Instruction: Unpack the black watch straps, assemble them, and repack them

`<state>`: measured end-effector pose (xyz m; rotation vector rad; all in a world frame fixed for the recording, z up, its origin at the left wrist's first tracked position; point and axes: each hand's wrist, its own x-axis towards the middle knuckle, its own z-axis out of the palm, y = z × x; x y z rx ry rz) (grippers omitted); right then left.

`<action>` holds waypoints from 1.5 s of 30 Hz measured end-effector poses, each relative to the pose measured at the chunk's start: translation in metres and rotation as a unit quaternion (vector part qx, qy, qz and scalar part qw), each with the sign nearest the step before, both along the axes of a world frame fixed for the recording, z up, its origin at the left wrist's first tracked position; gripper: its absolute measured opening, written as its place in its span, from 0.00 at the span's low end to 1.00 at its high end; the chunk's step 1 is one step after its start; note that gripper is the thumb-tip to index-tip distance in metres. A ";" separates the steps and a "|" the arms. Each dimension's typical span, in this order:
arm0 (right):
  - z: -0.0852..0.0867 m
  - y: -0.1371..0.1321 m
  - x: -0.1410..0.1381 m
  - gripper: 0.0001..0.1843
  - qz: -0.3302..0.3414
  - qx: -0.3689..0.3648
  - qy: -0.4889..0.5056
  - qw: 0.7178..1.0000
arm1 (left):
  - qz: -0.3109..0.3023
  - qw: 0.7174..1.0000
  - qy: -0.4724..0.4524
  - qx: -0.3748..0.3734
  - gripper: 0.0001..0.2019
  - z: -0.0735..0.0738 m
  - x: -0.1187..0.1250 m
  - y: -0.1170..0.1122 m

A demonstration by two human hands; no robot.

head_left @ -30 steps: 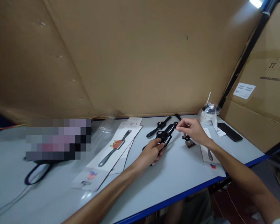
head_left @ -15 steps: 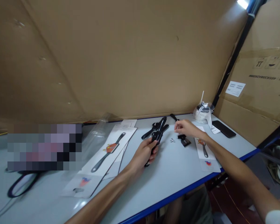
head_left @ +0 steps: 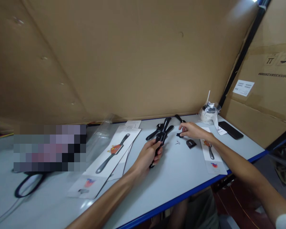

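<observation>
My left hand (head_left: 152, 152) is closed around the lower handle of a black spokeshave (head_left: 166, 125), held slantwise above the table. Behind it lies another black spokeshave (head_left: 154, 133) with a small metal screw on it. My right hand (head_left: 189, 129) has its fingers curled down on a small black part (head_left: 180, 135) just above the tabletop; the fingertips are partly blurred. Close by on the table are small silver thumbscrews (head_left: 177, 142) and a dark flat blade (head_left: 191, 144). A third black handle (head_left: 178, 118) lies behind my right hand, partly hidden by it.
Printed spokeshave cards (head_left: 112, 156) with clear plastic lie to the left, another card (head_left: 211, 156) under my right forearm. A phone (head_left: 230, 129) and a wrapped cup (head_left: 208, 113) stand at the right rear. Cardboard walls (head_left: 133, 63) enclose the table; its blue edge (head_left: 169, 204) is nearest me.
The small black part has shifted left, away from the blade, along with my right fingers. The blade now shows fully. My left hand keeps its hold on the spokeshave; the view has shifted slightly.
</observation>
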<state>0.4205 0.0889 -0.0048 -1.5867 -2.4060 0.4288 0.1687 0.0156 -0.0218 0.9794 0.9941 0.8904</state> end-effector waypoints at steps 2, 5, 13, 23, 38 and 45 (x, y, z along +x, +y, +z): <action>0.008 -0.007 -0.002 0.10 -0.020 0.011 -0.036 0.999 | 0.008 1.000 -0.008 -0.007 0.08 0.000 0.000 0.000; 0.025 -0.027 -0.006 0.19 -0.062 -0.013 -0.151 0.987 | 0.031 0.999 -0.029 -0.014 0.08 -0.001 0.001 0.001; 0.031 -0.049 -0.019 0.23 -0.057 -0.090 -0.205 0.973 | 0.029 0.996 -0.077 0.023 0.05 -0.002 0.002 0.001; 0.020 -0.029 -0.005 0.20 -0.055 -0.198 -0.091 0.974 | 0.019 0.993 -0.110 0.034 0.06 -0.005 0.002 0.003; 0.012 -0.032 -0.028 0.21 0.010 -0.283 0.349 0.893 | 0.009 0.991 -0.131 -0.013 0.07 -0.005 0.001 0.002; -0.008 -0.034 -0.048 0.18 -0.004 -0.266 0.412 0.871 | 0.004 0.993 -0.121 0.010 0.14 -0.009 0.001 0.005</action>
